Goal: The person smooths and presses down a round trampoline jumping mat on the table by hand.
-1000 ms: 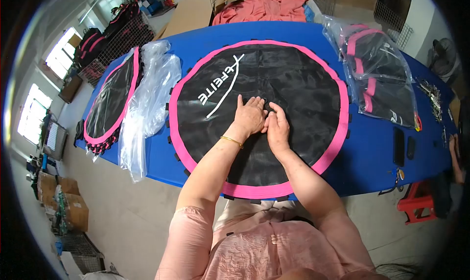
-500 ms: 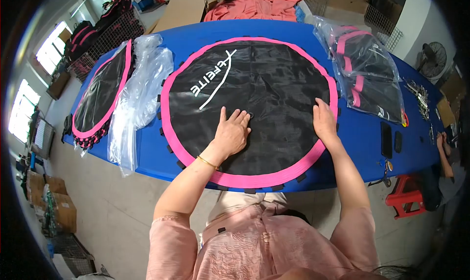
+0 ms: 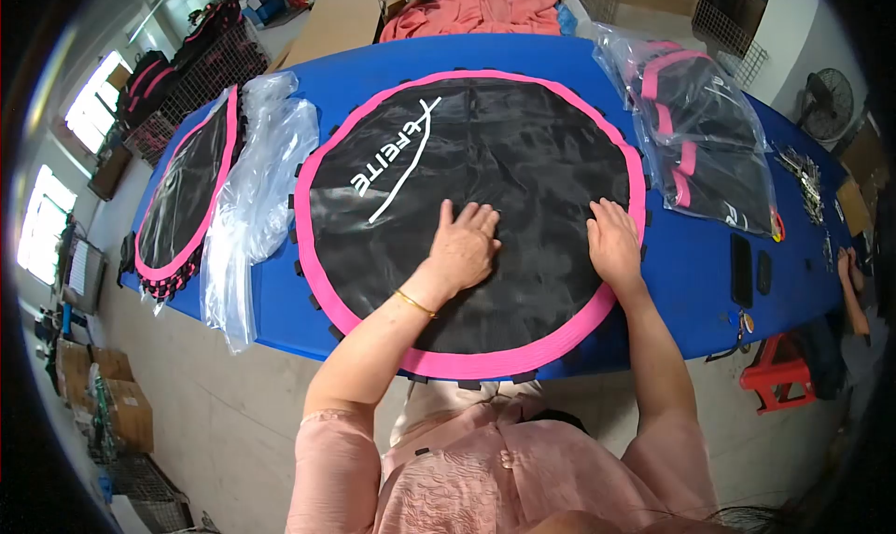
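A round black mat (image 3: 551, 161) with a pink border and small black tabs round its edge lies flat on the blue table. White lettering and a curved line run across its upper left. My left hand (image 3: 464, 247) rests palm down near the mat's centre, fingers spread and holding nothing. Near the right border, my right hand (image 3: 614, 245) lies on the mat with its fingers stretched out and nothing in them.
Folded black and pink mats (image 3: 187, 189) and clear plastic bags (image 3: 261, 179) lie at left. Bagged mats (image 3: 709, 133), a black phone (image 3: 741, 271) and metal pieces (image 3: 803, 184) lie at right. A red stool (image 3: 777, 375) and a co-worker's hand (image 3: 849, 271) are beyond.
My left hand has slid right over the mat's centre, covering the small ring seen there before. The right hand stays near the right border. The mat appears slightly further left and lower.
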A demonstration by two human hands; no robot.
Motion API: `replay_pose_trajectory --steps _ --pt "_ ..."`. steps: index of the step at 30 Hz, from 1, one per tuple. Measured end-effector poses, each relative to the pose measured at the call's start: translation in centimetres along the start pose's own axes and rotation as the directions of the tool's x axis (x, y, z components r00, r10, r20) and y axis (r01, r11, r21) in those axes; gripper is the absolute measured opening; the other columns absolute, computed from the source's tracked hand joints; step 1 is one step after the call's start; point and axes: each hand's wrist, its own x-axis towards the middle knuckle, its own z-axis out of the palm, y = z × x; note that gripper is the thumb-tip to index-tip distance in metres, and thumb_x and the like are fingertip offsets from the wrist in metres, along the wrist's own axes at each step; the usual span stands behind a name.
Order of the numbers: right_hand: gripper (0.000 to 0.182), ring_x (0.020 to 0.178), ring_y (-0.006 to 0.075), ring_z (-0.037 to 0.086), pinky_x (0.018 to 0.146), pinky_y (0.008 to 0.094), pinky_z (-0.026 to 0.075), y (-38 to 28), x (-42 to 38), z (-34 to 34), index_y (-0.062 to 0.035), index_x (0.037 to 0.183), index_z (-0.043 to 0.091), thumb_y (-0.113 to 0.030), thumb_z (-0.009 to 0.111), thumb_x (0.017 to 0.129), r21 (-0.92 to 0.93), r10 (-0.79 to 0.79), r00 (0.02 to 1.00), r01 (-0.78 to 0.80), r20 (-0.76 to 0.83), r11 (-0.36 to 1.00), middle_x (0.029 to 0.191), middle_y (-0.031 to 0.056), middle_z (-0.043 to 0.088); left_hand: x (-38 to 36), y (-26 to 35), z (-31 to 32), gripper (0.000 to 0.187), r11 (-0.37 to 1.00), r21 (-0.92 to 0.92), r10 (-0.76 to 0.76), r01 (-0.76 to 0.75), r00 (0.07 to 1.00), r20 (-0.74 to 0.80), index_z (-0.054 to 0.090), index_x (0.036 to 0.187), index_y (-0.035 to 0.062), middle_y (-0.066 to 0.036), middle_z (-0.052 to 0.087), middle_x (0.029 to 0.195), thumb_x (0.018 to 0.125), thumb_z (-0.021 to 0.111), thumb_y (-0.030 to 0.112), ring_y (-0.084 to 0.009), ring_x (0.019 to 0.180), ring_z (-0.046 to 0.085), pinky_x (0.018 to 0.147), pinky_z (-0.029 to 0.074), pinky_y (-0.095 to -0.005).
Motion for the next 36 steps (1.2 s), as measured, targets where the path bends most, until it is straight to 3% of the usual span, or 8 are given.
replay_pose_trajectory --steps 8,13,17,23,24,25,30,36 --pt "0.033 0.127 0.0368 0.056 0.109 0.0465 0.04 0.0 0.0 -0.2 -0.0012 0.125 0.065 -0.017 0.057 0.098 0.033 0.0 1.0 0.001 -0.027 0.999 0.131 0.0197 0.064 6.1 3.0 2.8 0.054 1.0 -0.011 -0.03 0.029 0.999 -0.038 0.051 0.144 0.0025 -0.012 0.05 0.151 0.1 0.053 0.034 -0.0281 0.141 0.044 0.118 0.024 -0.0627" --pt "0.032 0.126 0.0393 0.056 0.109 0.0487 0.041 0.2 0.0 -0.1 0.0003 0.123 0.066 -0.018 0.057 0.098 0.076 0.007 0.999 -0.004 -0.047 0.997 0.129 0.0212 0.064 6.8 0.6 2.9 0.06 0.995 0.026 -0.101 0.101 0.995 -0.008 0.052 0.145 0.0041 -0.01 0.051 0.151 0.099 0.055 0.042 -0.028 0.141 0.043 0.118 0.021 -0.0631" --pt "0.032 0.126 0.0393 0.056 0.109 0.0488 0.04 0.3 0.0 0.1 0.0004 0.123 0.066 -0.018 0.056 0.099 0.065 -0.003 0.999 0.006 -0.046 0.998 0.13 0.0212 0.064 4.7 -4.1 2.0 0.055 0.974 0.074 -0.209 0.213 0.976 -0.055 0.054 0.14 0.0034 -0.011 0.054 0.146 0.099 0.056 0.04 -0.0301 0.139 0.044 0.116 0.026 -0.0629" --pt "0.034 0.129 0.0385 0.054 0.111 0.0484 0.039 0.4 0.0 0.2 0.0006 0.126 0.065 -0.019 0.054 0.101 0.04 0.032 0.999 -0.032 -0.003 0.999 0.133 0.0206 0.063 -0.9 -13.0 0.0 0.057 0.875 0.14 -0.471 0.464 0.882 0.015 0.059 0.135 0.0058 -0.009 0.061 0.133 0.097 0.057 0.048 -0.0281 0.133 0.05 0.111 0.03 -0.0646" --pt "0.034 0.13 0.0382 0.054 0.112 0.0481 0.038 0.1 0.0 -0.2 0.0009 0.126 0.064 -0.02 0.053 0.101 0.056 0.037 0.999 -0.038 0.01 0.998 0.134 0.0205 0.062 -1.7 -13.9 -0.6 0.057 0.839 0.141 -0.537 0.525 0.841 0.067 0.059 0.134 0.0053 -0.009 0.06 0.136 0.096 0.057 0.048 -0.0293 0.133 0.05 0.111 0.029 -0.0665" --pt "0.034 0.13 0.0382 0.054 0.112 0.0481 0.038 0.1 0.0 -0.2 0.0009 0.126 0.064 -0.02 0.053 0.101 0.067 0.028 1.0 -0.028 0.004 0.997 0.134 0.0205 0.062 -3.3 -15.4 0.9 0.058 0.837 0.164 -0.514 0.522 0.853 -0.088 0.058 0.134 0.0052 -0.01 0.058 0.139 0.097 0.056 0.05 -0.0305 0.135 0.049 0.112 0.028 -0.0682" --pt "0.035 0.132 0.0373 0.051 0.114 0.0473 0.036 -0.2 0.0 -0.4 0.0013 0.127 0.064 -0.02 0.053 0.102 0.083 0.086 0.995 -0.089 0.045 0.993 0.137 0.0202 0.06 -7.1 -17.3 -1.1 0.066 0.771 0.071 -0.637 0.633 0.768 0.069 0.053 0.141 0.0045 -0.012 0.053 0.146 0.097 0.053 0.055 -0.0318 0.141 0.044 0.115 0.025 -0.0676" --pt "0.036 0.132 0.038 0.051 0.114 0.0474 0.036 0.1 -0.1 -0.1 0.0016 0.128 0.063 -0.021 0.052 0.102 0.064 0.069 0.997 -0.071 0.037 0.995 0.137 0.0202 0.06 -8.6 -16.5 -1.0 0.07 0.763 0.025 -0.647 0.646 0.763 0.016 0.046 0.147 0.0044 -0.013 0.046 0.154 0.098 0.053 0.053 -0.0332 0.143 0.041 0.115 0.029 -0.0644"
